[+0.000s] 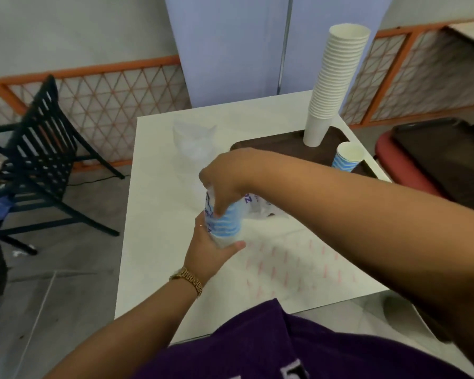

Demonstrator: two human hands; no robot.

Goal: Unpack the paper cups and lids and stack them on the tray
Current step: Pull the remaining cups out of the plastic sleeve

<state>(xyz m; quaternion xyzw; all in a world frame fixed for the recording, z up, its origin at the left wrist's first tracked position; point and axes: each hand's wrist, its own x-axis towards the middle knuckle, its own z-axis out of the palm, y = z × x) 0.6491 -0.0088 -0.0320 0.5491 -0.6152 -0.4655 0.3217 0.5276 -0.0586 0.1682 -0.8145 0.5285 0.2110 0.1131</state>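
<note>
Purple cloth of our shirt (257,348) fills the bottom of the head view, soft and matte, with a pale printed patch too cut off to read. Just beyond it our left hand (212,248), a gold link bracelet (188,279) at the wrist, curls its fingers (237,244) around the lower end of a sleeve of blue-and-white wavy-striped paper cups (225,224). Our right hand (227,177) comes down from above, its fingers (220,206) pinching the thin clear plastic wrapper (260,207) at the sleeve's top. The wrapper is glossy and crumpled, with purple print; we can make out only what looks like a "Z".

All this is held over the smooth white table (159,242), which bears a faint pink pattern nearer us. A second clear plastic bag (193,144) lies slack farther back. On the dark brown rectangular tray (271,144) at the table's far right corner stands a tall, leaning stack of plain white paper cups (337,77), with one striped blue-and-white cup (348,155) just beside it.

A dark slatted chair (41,149) stands left, before orange lattice fencing (107,102).
</note>
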